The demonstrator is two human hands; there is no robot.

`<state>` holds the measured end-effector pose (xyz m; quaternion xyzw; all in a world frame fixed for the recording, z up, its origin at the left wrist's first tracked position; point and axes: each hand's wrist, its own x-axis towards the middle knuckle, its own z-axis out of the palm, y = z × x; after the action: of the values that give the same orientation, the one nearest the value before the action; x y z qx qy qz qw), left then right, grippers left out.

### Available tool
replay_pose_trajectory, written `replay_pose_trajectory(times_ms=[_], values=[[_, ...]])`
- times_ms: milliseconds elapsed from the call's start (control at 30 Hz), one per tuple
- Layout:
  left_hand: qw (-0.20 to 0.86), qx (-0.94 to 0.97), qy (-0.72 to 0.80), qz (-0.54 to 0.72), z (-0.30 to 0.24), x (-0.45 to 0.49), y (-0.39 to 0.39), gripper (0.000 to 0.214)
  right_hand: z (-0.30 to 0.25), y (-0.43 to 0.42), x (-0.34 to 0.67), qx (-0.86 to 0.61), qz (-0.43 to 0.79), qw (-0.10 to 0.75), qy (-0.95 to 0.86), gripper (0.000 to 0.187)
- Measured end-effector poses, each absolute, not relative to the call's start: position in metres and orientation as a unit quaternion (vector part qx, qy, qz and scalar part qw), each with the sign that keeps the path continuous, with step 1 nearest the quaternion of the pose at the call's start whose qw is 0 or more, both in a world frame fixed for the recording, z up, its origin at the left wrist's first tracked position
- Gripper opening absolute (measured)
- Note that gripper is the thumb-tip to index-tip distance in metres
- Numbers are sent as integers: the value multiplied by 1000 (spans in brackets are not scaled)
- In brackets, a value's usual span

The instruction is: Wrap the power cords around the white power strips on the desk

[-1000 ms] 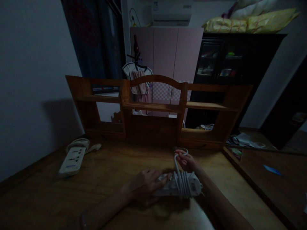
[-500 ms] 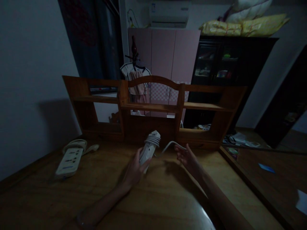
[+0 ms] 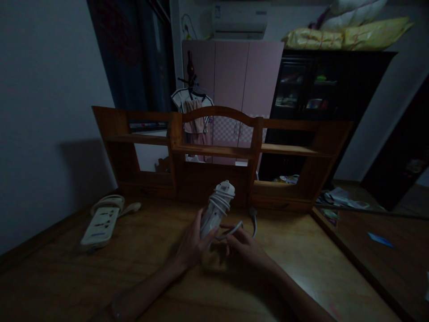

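A white power strip (image 3: 212,214) is tilted upward over the desk, its cord wound several times round its upper part. My left hand (image 3: 194,241) grips it by the lower end, thumb across the front. Beside it on the right, my right hand (image 3: 243,243) pinches the loose length of the grey-white cord (image 3: 234,229). The cord's free end loops to the right of that hand, with the plug (image 3: 252,212) hanging near the shelf base. At the left on the desk lies a second power strip (image 3: 100,226) with its own cord coiled behind it.
A wooden shelf unit (image 3: 214,152) stands along the desk's back edge. A raised wooden edge (image 3: 348,259) borders the desk (image 3: 161,286) on the right; beyond it lies a blue card (image 3: 380,239). The wall rises at the left.
My right hand has moved left and down, close to the held power strip, carrying the cord. The plug now shows to its right. The view has shifted slightly.
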<state>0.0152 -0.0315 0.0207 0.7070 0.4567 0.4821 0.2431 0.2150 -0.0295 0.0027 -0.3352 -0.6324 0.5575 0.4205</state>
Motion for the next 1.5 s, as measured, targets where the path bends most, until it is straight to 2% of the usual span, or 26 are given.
replay_pose_trajectory(times_ms=[167,300,500,600,700,833,933,1033,1133,1200,1333,1400,1500], values=[[203,750,453,436,6,13,-29,70,6,-28,217,-334,561,400,-643,37],[146,777,451,414,-6,7,-29,77,5,-22,219,-335,581,419,-612,37],[5,880,305,363,6,0,-32,83,-2,-6,227,-361,604,566,-428,31],[11,927,257,271,20,3,-35,80,1,0,241,-346,608,594,-398,25],[18,936,277,217,25,7,-37,77,9,5,261,-334,627,624,-325,22],[30,892,367,262,22,11,-37,71,18,12,290,-303,646,664,-225,21],[88,825,458,320,20,9,-32,66,21,16,302,-274,643,681,-216,23],[182,738,524,385,18,6,-25,62,21,14,297,-277,639,669,-258,26],[249,656,528,477,16,4,-19,56,18,7,277,-333,594,632,-369,29],[284,615,517,523,15,4,-17,51,13,0,262,-377,537,575,-489,31],[301,591,497,560,16,8,-19,50,0,-11,242,-452,398,450,-659,16],[280,617,472,564,16,8,-22,53,-5,-13,237,-457,432,398,-668,30],[230,683,439,537,12,4,-25,62,-7,-13,234,-415,582,353,-603,40]])
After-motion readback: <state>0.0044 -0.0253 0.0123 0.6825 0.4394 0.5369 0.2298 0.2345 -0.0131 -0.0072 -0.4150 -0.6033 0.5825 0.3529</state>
